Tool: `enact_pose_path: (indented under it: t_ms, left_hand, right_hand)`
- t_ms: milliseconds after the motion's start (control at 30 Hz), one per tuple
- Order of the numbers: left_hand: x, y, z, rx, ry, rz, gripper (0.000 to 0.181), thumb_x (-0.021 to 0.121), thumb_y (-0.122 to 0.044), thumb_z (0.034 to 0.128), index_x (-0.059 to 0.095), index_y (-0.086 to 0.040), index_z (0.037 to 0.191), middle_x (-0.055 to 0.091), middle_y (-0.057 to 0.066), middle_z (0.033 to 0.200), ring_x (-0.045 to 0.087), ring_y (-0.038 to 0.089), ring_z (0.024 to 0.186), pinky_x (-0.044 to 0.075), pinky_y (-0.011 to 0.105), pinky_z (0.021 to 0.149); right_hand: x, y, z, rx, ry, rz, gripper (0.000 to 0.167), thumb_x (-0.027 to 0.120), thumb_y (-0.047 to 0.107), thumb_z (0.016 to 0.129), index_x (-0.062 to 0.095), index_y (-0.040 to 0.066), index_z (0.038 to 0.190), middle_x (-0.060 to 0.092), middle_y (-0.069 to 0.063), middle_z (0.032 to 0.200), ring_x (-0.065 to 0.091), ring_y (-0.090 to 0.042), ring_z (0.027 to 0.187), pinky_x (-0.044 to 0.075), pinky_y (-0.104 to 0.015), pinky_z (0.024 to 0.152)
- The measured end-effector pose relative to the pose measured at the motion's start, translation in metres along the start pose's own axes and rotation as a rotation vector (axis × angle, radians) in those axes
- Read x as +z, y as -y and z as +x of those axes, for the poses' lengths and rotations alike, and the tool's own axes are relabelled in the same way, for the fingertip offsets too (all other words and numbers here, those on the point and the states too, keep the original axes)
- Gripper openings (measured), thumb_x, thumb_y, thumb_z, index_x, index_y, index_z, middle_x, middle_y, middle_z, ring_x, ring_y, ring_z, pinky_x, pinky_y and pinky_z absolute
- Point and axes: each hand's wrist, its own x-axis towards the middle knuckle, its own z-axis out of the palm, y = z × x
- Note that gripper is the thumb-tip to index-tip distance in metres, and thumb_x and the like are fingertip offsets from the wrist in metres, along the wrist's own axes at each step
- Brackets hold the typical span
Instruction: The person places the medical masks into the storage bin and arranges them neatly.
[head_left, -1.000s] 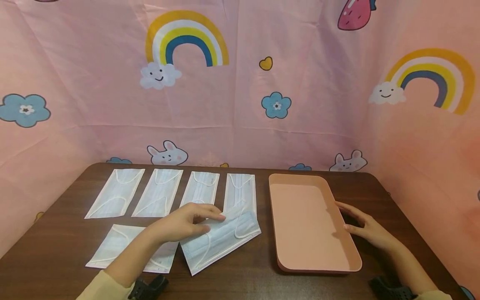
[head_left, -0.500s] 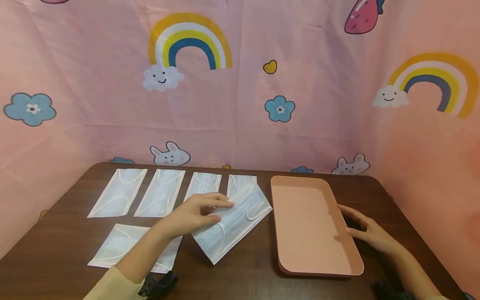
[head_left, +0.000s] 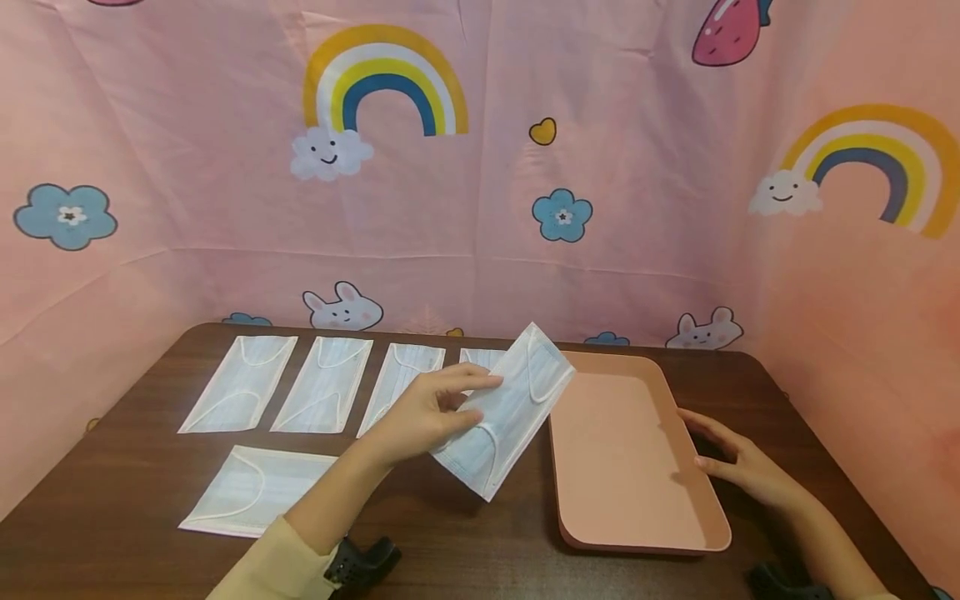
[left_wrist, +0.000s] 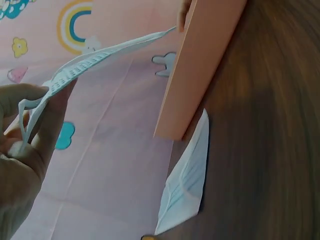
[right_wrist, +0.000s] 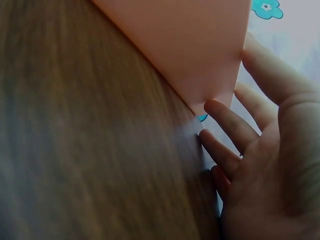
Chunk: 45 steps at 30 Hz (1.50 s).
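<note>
My left hand [head_left: 427,414] pinches a pale blue face mask [head_left: 517,408] between thumb and fingers, tilted and raised off the table. The mask's upper right corner overlaps the near left rim of the pink tray [head_left: 630,467] in the head view. In the left wrist view the held mask [left_wrist: 85,65] appears nearly edge-on, its ear loop hanging by the thumb. My right hand [head_left: 750,467] touches the tray's right wall with its fingertips. The right wrist view shows those fingers spread, some against the tray wall [right_wrist: 190,50].
Several more masks lie flat on the dark wooden table [head_left: 465,542]: a back row, including one mask [head_left: 238,383] at far left, and a sideways mask [head_left: 258,487] at front left, partly behind my left forearm. Patterned pink cloth [head_left: 480,208] surrounds the table's back and sides.
My left hand has lifted the mask from the table and carried it rightward and up, to the tray's left edge. My right hand has stayed at the tray's side.
</note>
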Motion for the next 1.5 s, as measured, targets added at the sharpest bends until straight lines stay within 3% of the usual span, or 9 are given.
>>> enact_pose_path:
  t_ms: [267, 400, 500, 633, 833, 1033, 1200, 1333, 1500]
  left_hand:
    - [0.020, 0.004, 0.018, 0.012, -0.063, -0.089, 0.045, 0.063, 0.012, 0.0828, 0.059, 0.004, 0.127, 0.055, 0.015, 0.127, 0.063, 0.021, 0.079, 0.050, 0.023, 0.056]
    - [0.032, 0.006, 0.028, 0.000, -0.097, -0.118, 0.045, 0.065, 0.011, 0.0820, 0.060, 0.004, 0.126, 0.054, 0.013, 0.130, 0.058, 0.022, 0.105, 0.051, 0.023, 0.066]
    - [0.042, 0.008, 0.035, -0.007, -0.113, -0.155, 0.045, 0.064, 0.011, 0.0817, 0.060, 0.004, 0.126, 0.055, 0.012, 0.129, 0.052, 0.024, 0.112, 0.051, 0.022, 0.069]
    - [0.055, 0.010, 0.043, -0.024, -0.124, -0.265, 0.046, 0.061, 0.015, 0.0820, 0.058, 0.006, 0.127, 0.054, 0.015, 0.128, 0.059, 0.024, 0.099, 0.054, 0.027, 0.070]
    - [0.074, 0.010, 0.054, -0.059, -0.165, -0.407, 0.049, 0.060, 0.018, 0.0825, 0.054, 0.008, 0.130, 0.047, 0.017, 0.134, 0.063, 0.025, 0.096, 0.056, 0.035, 0.075]
    - [0.091, 0.015, 0.061, -0.115, -0.245, -0.436, 0.052, 0.061, 0.018, 0.0805, 0.057, 0.003, 0.130, 0.043, 0.015, 0.141, 0.061, 0.012, 0.073, 0.053, 0.020, 0.065]
    - [0.106, 0.019, 0.067, -0.213, -0.287, -0.504, 0.052, 0.061, 0.018, 0.0800, 0.060, -0.002, 0.128, 0.063, 0.018, 0.112, 0.064, 0.015, 0.069, 0.055, 0.026, 0.062]
    - [0.116, 0.023, 0.071, -0.268, -0.309, -0.511, 0.053, 0.061, 0.017, 0.0798, 0.062, -0.006, 0.127, 0.068, 0.018, 0.094, 0.068, 0.023, 0.075, 0.057, 0.035, 0.065]
    - [0.128, 0.025, 0.075, -0.271, -0.324, -0.471, 0.054, 0.063, 0.016, 0.0791, 0.063, -0.010, 0.127, 0.059, 0.010, 0.114, 0.063, 0.013, 0.064, 0.053, 0.023, 0.056]
  right_hand:
    - [0.000, -0.001, 0.001, -0.014, 0.000, -0.020, 0.063, 0.057, -0.004, 0.090, 0.033, 0.004, 0.148, 0.040, 0.002, 0.146, 0.036, 0.003, 0.127, 0.036, -0.016, 0.093]
    - [-0.001, -0.001, 0.000, 0.004, -0.005, -0.041, 0.063, 0.057, -0.003, 0.091, 0.033, 0.005, 0.148, 0.041, 0.000, 0.145, 0.037, 0.003, 0.126, 0.038, -0.019, 0.091]
    - [-0.001, -0.002, 0.000, 0.017, -0.006, -0.045, 0.062, 0.057, -0.002, 0.091, 0.033, 0.006, 0.148, 0.041, -0.002, 0.145, 0.037, 0.003, 0.125, 0.039, -0.020, 0.090]
    - [0.000, -0.003, 0.000, 0.015, -0.009, -0.040, 0.062, 0.057, -0.002, 0.091, 0.033, 0.005, 0.148, 0.040, -0.003, 0.146, 0.036, 0.003, 0.126, 0.038, -0.019, 0.091]
    - [0.001, -0.002, 0.000, 0.016, -0.015, -0.040, 0.061, 0.057, -0.002, 0.091, 0.034, 0.005, 0.147, 0.042, 0.001, 0.144, 0.037, 0.004, 0.125, 0.037, -0.018, 0.092]
    - [0.001, -0.002, 0.001, 0.008, -0.011, -0.037, 0.062, 0.058, -0.002, 0.091, 0.034, 0.005, 0.147, 0.042, -0.001, 0.145, 0.037, 0.003, 0.126, 0.036, -0.017, 0.092]
    - [0.000, -0.005, 0.001, 0.004, -0.014, -0.044, 0.062, 0.058, -0.003, 0.090, 0.035, 0.006, 0.147, 0.042, 0.000, 0.145, 0.037, 0.003, 0.126, 0.035, -0.016, 0.092]
    - [0.000, -0.006, 0.000, 0.005, -0.013, -0.050, 0.063, 0.058, -0.003, 0.090, 0.035, 0.006, 0.147, 0.042, -0.002, 0.145, 0.037, 0.003, 0.126, 0.036, -0.017, 0.092]
    - [0.000, -0.007, -0.001, 0.019, -0.026, -0.071, 0.062, 0.059, -0.002, 0.090, 0.035, 0.007, 0.147, 0.043, 0.003, 0.144, 0.037, 0.004, 0.125, 0.038, -0.018, 0.091]
